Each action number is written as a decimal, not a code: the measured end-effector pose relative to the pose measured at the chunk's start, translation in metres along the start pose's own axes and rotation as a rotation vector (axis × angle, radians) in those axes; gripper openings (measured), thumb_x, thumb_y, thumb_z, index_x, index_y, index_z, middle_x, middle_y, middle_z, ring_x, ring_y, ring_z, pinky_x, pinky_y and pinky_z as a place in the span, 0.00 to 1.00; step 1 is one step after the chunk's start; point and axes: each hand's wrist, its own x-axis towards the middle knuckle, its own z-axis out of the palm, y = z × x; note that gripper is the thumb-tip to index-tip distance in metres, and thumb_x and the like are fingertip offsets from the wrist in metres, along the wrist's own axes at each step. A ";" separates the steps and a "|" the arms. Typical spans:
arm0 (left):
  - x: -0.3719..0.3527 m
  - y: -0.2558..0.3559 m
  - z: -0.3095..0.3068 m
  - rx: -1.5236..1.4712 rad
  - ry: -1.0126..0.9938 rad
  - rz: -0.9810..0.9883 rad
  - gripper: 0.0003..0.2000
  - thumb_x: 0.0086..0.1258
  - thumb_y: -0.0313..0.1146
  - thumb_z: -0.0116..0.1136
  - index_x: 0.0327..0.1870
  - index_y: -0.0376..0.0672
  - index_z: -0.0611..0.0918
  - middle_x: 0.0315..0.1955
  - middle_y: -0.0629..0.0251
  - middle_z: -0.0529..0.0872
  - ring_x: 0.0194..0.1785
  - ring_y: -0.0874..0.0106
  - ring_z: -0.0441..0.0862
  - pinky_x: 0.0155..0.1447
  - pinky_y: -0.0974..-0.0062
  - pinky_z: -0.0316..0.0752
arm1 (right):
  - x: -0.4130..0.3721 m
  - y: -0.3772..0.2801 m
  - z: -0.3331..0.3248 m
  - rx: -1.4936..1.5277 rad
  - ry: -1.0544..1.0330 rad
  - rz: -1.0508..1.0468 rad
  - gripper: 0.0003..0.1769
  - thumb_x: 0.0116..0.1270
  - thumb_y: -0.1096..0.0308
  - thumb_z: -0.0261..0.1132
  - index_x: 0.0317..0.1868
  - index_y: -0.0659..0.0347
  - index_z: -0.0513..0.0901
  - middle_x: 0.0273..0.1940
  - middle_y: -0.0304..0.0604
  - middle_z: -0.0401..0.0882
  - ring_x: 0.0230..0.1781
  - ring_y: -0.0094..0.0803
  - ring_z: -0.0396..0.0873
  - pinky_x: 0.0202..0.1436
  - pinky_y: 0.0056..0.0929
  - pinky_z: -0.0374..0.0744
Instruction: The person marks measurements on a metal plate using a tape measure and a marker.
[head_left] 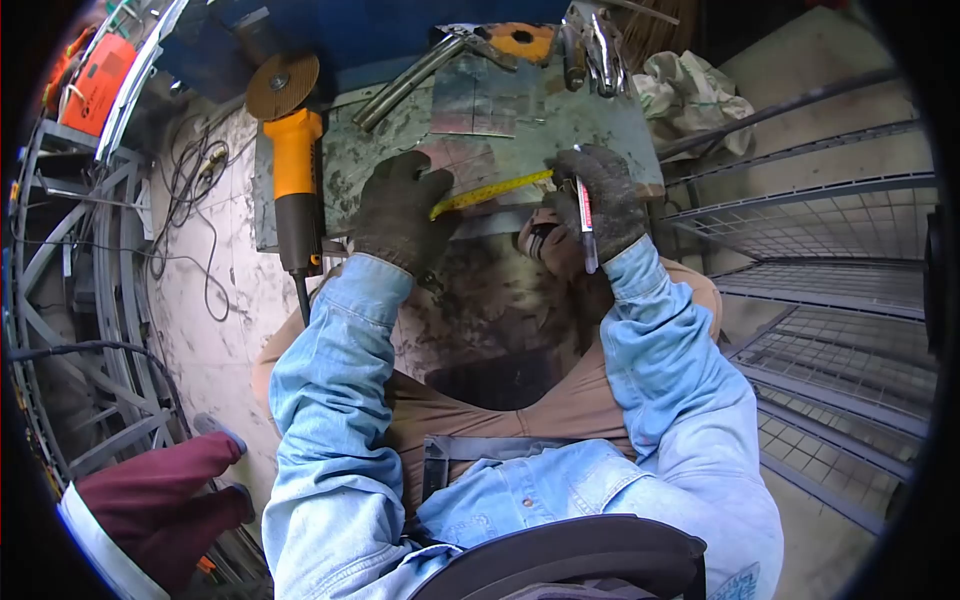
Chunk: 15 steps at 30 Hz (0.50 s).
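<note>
A yellow tape measure [490, 191] stretches between my two gloved hands over the front of the work board. My left hand [403, 212], in a dark glove, is closed at the tape's left end; its fingertips are partly hidden. My right hand [610, 195], also gloved, is closed around a pen [585, 215] with a clear barrel and a red-and-white label, which points down. Its fingertips meet the tape's right end. The tape's case does not show. Under the tape lies a grey metal strip [492, 224] along the board's near edge.
An angle grinder [296, 160] lies left on the metal-topped board [385, 140]. Thin square plates [473, 95], a metal tube [410, 82] and locking pliers [603, 55] are farther back. Wire-mesh racks [840, 290] stand right. Cables [200, 175] and another person's leg [165, 490] are left.
</note>
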 end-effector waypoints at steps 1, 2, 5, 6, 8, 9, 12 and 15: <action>0.003 0.004 0.001 -0.005 -0.036 -0.019 0.21 0.55 0.39 0.77 0.52 0.51 0.88 0.58 0.54 0.83 0.61 0.49 0.79 0.64 0.55 0.77 | -0.003 0.002 0.000 0.003 -0.006 0.003 0.27 0.52 0.69 0.77 0.55 0.55 0.85 0.52 0.53 0.83 0.57 0.56 0.79 0.63 0.50 0.78; 0.005 0.008 0.001 -0.009 -0.073 -0.037 0.20 0.56 0.37 0.76 0.52 0.50 0.88 0.58 0.53 0.83 0.62 0.48 0.79 0.65 0.54 0.77 | -0.005 0.002 0.000 -0.004 0.023 0.000 0.28 0.53 0.72 0.77 0.57 0.57 0.84 0.53 0.52 0.82 0.57 0.54 0.80 0.62 0.48 0.79; 0.005 0.009 0.003 -0.026 -0.021 0.026 0.19 0.56 0.35 0.76 0.50 0.48 0.88 0.55 0.53 0.83 0.60 0.49 0.80 0.63 0.54 0.78 | -0.008 0.004 -0.001 -0.006 0.037 0.006 0.28 0.54 0.75 0.76 0.59 0.60 0.84 0.54 0.51 0.82 0.57 0.52 0.81 0.61 0.46 0.81; 0.004 0.007 0.004 -0.025 -0.031 0.027 0.19 0.56 0.35 0.76 0.50 0.48 0.88 0.55 0.53 0.83 0.60 0.49 0.80 0.63 0.54 0.78 | -0.007 0.004 -0.002 -0.012 0.027 0.009 0.28 0.55 0.75 0.77 0.59 0.60 0.83 0.54 0.51 0.82 0.57 0.51 0.81 0.61 0.46 0.81; 0.002 0.002 0.006 -0.112 -0.026 0.016 0.17 0.56 0.34 0.76 0.47 0.46 0.88 0.54 0.53 0.84 0.60 0.49 0.80 0.62 0.54 0.78 | -0.006 0.006 -0.005 -0.036 0.045 -0.018 0.28 0.55 0.75 0.77 0.59 0.61 0.83 0.54 0.51 0.82 0.56 0.50 0.81 0.60 0.45 0.81; 0.001 0.000 0.006 -0.113 -0.032 0.016 0.17 0.56 0.34 0.76 0.47 0.46 0.88 0.54 0.53 0.84 0.60 0.49 0.80 0.62 0.54 0.78 | -0.005 0.006 -0.005 -0.062 0.063 -0.056 0.29 0.55 0.75 0.78 0.59 0.61 0.83 0.54 0.51 0.82 0.56 0.49 0.82 0.59 0.44 0.82; 0.000 -0.002 0.008 -0.138 -0.013 0.014 0.14 0.57 0.32 0.75 0.45 0.44 0.88 0.55 0.53 0.84 0.61 0.51 0.80 0.62 0.55 0.78 | -0.004 0.007 -0.005 -0.050 0.036 -0.047 0.29 0.55 0.75 0.79 0.59 0.61 0.84 0.53 0.50 0.82 0.54 0.47 0.82 0.58 0.43 0.82; 0.000 -0.002 0.006 -0.142 -0.027 -0.001 0.14 0.56 0.29 0.75 0.44 0.44 0.87 0.56 0.54 0.84 0.62 0.51 0.80 0.62 0.55 0.78 | -0.006 0.002 -0.009 -0.021 0.004 0.002 0.28 0.54 0.76 0.79 0.58 0.59 0.85 0.53 0.50 0.82 0.53 0.47 0.83 0.56 0.42 0.83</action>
